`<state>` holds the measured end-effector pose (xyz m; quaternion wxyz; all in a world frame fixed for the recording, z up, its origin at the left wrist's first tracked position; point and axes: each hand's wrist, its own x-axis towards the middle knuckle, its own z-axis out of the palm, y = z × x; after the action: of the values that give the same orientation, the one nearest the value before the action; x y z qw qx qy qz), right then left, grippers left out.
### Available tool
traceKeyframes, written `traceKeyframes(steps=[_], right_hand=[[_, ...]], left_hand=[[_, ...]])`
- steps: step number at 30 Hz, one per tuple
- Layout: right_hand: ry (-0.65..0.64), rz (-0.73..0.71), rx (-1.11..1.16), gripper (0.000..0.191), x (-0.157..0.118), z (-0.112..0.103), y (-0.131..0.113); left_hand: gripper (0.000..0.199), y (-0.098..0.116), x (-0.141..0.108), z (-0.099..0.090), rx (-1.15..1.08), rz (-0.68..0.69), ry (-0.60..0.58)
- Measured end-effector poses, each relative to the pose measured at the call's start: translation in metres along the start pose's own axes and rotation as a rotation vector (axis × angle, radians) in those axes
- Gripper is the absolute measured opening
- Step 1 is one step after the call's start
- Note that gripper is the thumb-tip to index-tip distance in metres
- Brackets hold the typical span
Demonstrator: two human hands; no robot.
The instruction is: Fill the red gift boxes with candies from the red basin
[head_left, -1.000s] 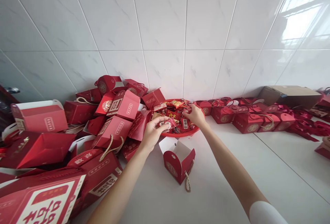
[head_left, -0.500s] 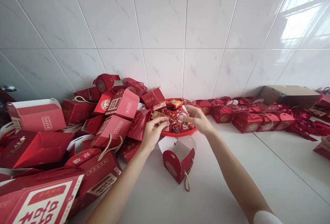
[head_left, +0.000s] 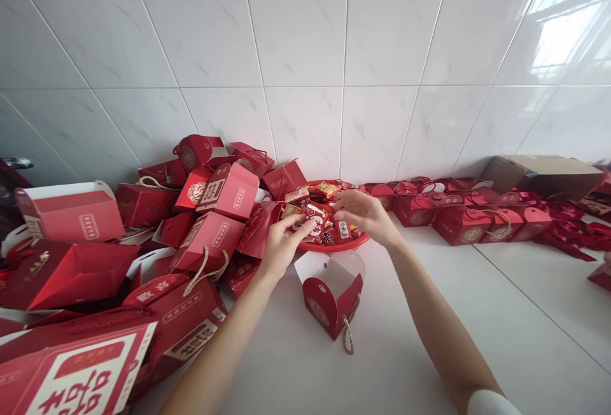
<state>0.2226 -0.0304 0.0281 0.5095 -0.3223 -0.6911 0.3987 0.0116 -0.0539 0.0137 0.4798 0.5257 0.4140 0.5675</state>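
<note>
My left hand [head_left: 285, 237] pinches a red candy packet [head_left: 316, 218] with white markings between thumb and fingers, over the near left part of a red basin [head_left: 334, 247]. Wrapped candies [head_left: 344, 230] in red and gold fill the basin. Above its right side, my right hand [head_left: 365, 211] reaches in with curved fingers, thumb apart from them; I see nothing held there. On the table just in front of the basin stands a red gift box [head_left: 334, 300], its top open, white inside, a twisted rope handle [head_left: 348, 335] hanging at its side.
A heap of red gift boxes [head_left: 217, 237] covers the left side. Along the wall at right stand rows of closed red boxes [head_left: 463, 224], with a cardboard box [head_left: 544, 173] and dark red ribbons [head_left: 573, 230] beyond. White tiled wall [head_left: 300, 33] rises behind the basin.
The red-and-white packet that was at my right fingers now appears in my left hand. My right hand has moved slightly and its fingers have spread over the candies. The open box stays put.
</note>
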Motion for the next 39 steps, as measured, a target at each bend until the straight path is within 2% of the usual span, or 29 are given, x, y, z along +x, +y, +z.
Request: traceKeyframes(steps=[2, 4, 7, 9, 11, 14, 18, 19, 24, 28, 31, 34, 39], right_hand=[[0.169, -0.004, -0.114, 0.036, 0.003, -0.017, 0.006], [0.255, 0.05, -0.285, 0.026, 0.004, -0.031, 0.014], [0.164, 0.189, -0.606, 0.011, 0.002, -0.04, 0.024], [0.061, 0.251, -0.741, 0.013, 0.001, -0.038, 0.029], [-0.006, 0.275, -0.774, 0.021, 0.001, -0.032, 0.032], [-0.06, 0.286, -0.765, 0.024, 0.004, -0.022, 0.036], [-0.088, 0.288, -0.74, 0.005, 0.007, -0.018, 0.038], [-0.083, 0.284, -0.729, 0.005, 0.007, -0.019, 0.038], [0.033, 0.257, -0.671, 0.04, 0.006, -0.027, 0.033], [0.12, 0.191, -0.551, 0.045, 0.004, -0.027, 0.022], [0.052, 0.121, -0.222, 0.04, 0.001, -0.019, 0.008], [-0.055, 0.139, 0.027, 0.039, -0.003, -0.007, -0.005], [-0.124, 0.207, 0.099, 0.038, -0.008, 0.012, -0.014]], left_hand=[[0.048, 0.001, 0.0, -0.001, 0.002, 0.008, 0.038], [0.049, 0.001, 0.001, -0.002, -0.005, 0.014, 0.05], [0.049, 0.001, 0.002, -0.003, -0.004, 0.028, 0.051], [0.049, 0.0, 0.003, -0.003, 0.001, 0.036, 0.051], [0.049, 0.0, 0.003, -0.003, 0.001, 0.035, 0.054], [0.05, 0.001, 0.003, -0.003, -0.01, 0.024, 0.054], [0.049, 0.002, 0.002, -0.002, -0.007, 0.018, 0.05], [0.048, 0.002, 0.002, -0.002, -0.004, 0.02, 0.054], [0.049, 0.0, 0.002, -0.002, -0.016, 0.029, 0.059], [0.051, -0.003, 0.003, -0.002, -0.019, 0.019, 0.066], [0.05, -0.005, 0.004, -0.002, 0.013, 0.024, 0.083], [0.049, -0.007, 0.004, -0.001, 0.042, 0.02, 0.08], [0.048, -0.006, 0.001, 0.003, 0.037, 0.05, 0.04]])
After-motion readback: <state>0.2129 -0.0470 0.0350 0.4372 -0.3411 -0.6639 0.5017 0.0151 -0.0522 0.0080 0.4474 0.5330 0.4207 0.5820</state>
